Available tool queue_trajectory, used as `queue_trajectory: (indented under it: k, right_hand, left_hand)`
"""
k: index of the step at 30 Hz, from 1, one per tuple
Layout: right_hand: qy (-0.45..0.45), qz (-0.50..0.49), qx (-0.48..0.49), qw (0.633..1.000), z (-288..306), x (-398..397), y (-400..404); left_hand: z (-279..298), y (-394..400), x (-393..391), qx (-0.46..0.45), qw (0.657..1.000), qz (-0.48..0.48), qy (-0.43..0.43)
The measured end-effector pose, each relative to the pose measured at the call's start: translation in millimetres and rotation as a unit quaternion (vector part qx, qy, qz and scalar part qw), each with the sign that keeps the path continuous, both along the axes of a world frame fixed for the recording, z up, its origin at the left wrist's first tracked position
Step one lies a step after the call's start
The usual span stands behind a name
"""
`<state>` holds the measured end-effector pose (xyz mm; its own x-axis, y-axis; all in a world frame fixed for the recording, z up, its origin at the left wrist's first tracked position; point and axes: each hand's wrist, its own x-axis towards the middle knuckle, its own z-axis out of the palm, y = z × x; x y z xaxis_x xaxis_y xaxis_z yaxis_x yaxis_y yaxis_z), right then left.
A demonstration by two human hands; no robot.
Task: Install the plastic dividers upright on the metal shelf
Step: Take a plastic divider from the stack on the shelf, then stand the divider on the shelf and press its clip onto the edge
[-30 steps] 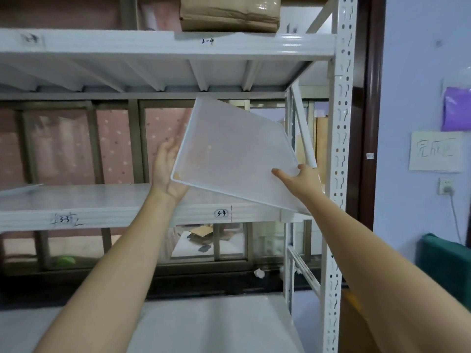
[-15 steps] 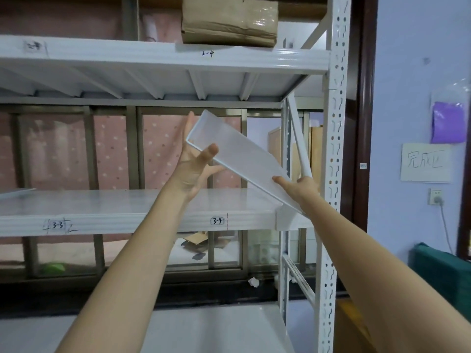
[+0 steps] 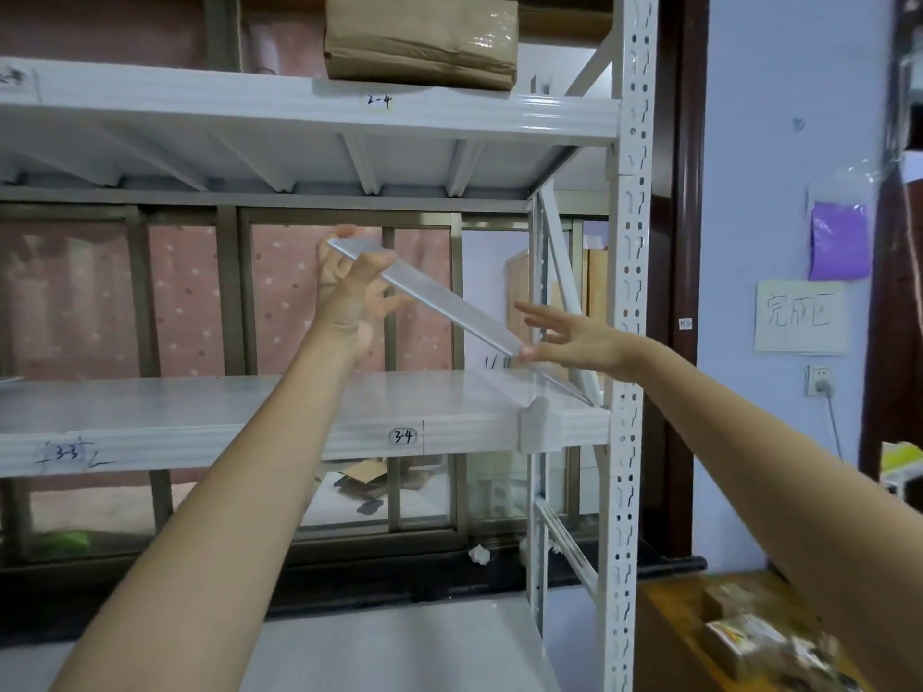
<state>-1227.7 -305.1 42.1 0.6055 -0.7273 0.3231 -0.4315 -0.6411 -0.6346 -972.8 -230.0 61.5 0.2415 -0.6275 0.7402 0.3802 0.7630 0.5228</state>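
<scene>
We judge the divider light, stiff, slick: left hand pinches its upper end at frame centre, right hand open, fingertips steadying the lower edge.

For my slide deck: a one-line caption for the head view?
Left hand grips a tilted plastic divider above the metal shelf, right hand open at its lower end.

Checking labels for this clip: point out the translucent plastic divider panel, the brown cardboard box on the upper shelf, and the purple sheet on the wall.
translucent plastic divider panel (image 3: pixel 439 299): head view, middle of its face.
brown cardboard box (image 3: pixel 419 37): head view, front face.
purple sheet (image 3: pixel 838 240): head view, its centre.
</scene>
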Motion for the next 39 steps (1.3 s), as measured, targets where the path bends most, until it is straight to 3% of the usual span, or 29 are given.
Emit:
queue_trajectory:
  k: [6,14,22,27,39]
  right_hand:
    - [0.087,0.052,-0.023,0.995,4,18,3]
    - [-0.036,0.072,-0.049,0.996,-16,35,-15]
    - [-0.112,0.074,-0.011,0.991,-14,25,-27]
    - [-0.136,0.089,-0.013,0.987,-9,24,-44]
    - [-0.159,0.084,-0.013,0.984,0,10,-90]
  left_hand:
    - [29,-5,-13,0.037,0.997,0.024,-0.067]
    - [68,-20,-34,0.061,0.973,0.047,-0.22]
    - [91,-54,-51,0.08,0.953,0.038,-0.289]
    - [107,-72,-67,0.076,0.932,0.099,-0.341]
    - [115,-126,-100,0.093,0.911,0.18,-0.359]
